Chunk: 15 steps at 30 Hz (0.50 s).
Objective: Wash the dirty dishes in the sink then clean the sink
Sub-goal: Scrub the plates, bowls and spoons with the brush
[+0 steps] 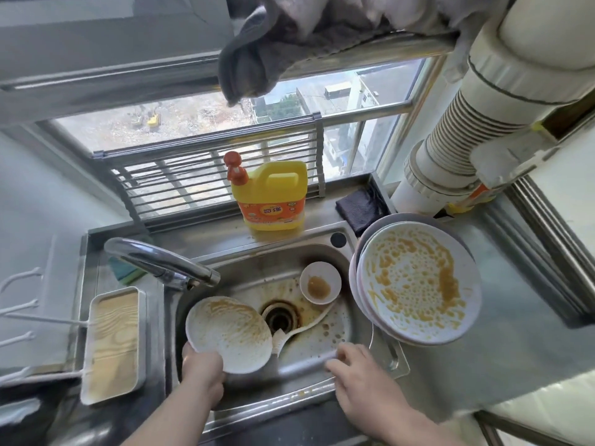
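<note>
A stained steel sink [322,358] holds a dirty white plate [228,333] at its left, tilted up. My left hand [203,368] grips that plate by its near edge. A small white bowl [320,282] with brown residue sits at the sink's back right. A white spoon [302,329] lies beside the drain [279,315]. My right hand [357,365] rests on the sink's near right rim, fingers relaxed and holding nothing. A stack of large plates [415,281] smeared with yellow sauce stands on the counter to the right, overhanging the sink.
A chrome faucet [161,262] arches over the sink's left. A yellow detergent bottle [270,194] stands behind the sink. A green sponge [125,272] lies under the faucet, a dark cloth [360,207] at back right, a wood-lined tray [112,346] at left.
</note>
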Each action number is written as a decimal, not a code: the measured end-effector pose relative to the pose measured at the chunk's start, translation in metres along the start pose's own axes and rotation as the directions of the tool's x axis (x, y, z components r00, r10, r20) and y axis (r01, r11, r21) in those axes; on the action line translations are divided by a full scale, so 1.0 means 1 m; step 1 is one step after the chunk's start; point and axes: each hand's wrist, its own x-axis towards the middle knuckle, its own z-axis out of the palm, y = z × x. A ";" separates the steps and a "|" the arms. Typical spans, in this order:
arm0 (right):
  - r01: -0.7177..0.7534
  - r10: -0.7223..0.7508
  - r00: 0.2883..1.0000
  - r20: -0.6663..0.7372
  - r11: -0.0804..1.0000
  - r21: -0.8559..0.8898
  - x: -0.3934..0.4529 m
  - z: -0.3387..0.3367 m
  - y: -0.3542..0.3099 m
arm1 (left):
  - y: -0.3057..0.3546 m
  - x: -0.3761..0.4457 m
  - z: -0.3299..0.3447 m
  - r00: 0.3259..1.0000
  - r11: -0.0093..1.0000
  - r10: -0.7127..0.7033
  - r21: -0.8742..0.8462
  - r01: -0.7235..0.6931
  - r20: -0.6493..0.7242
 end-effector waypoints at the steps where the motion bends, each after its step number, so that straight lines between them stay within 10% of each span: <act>1: -0.015 0.017 1.000 -0.018 0.997 0.069 -0.013 0.001 0.012 | -0.002 -0.001 0.004 0.999 0.998 -0.043 -0.045 0.043 0.005; 6: -0.322 0.420 0.903 -0.094 0.804 0.501 -0.051 -0.013 0.081 | -0.003 -0.026 0.028 0.989 0.993 -0.073 0.082 0.083 -0.126; 9: -0.510 0.793 0.609 -0.005 0.396 0.763 -0.057 -0.032 0.145 | 0.013 -0.067 0.066 0.989 0.967 0.122 0.235 -0.098 -0.087; 11: -0.384 0.894 0.448 0.003 0.189 0.904 -0.054 -0.053 0.189 | 0.027 -0.096 0.107 0.969 0.960 0.211 0.157 -0.230 0.129; 15: -0.144 0.812 0.584 0.002 0.101 0.984 -0.020 -0.124 0.230 | 0.055 -0.153 0.193 0.864 0.958 0.280 -0.066 -0.279 0.417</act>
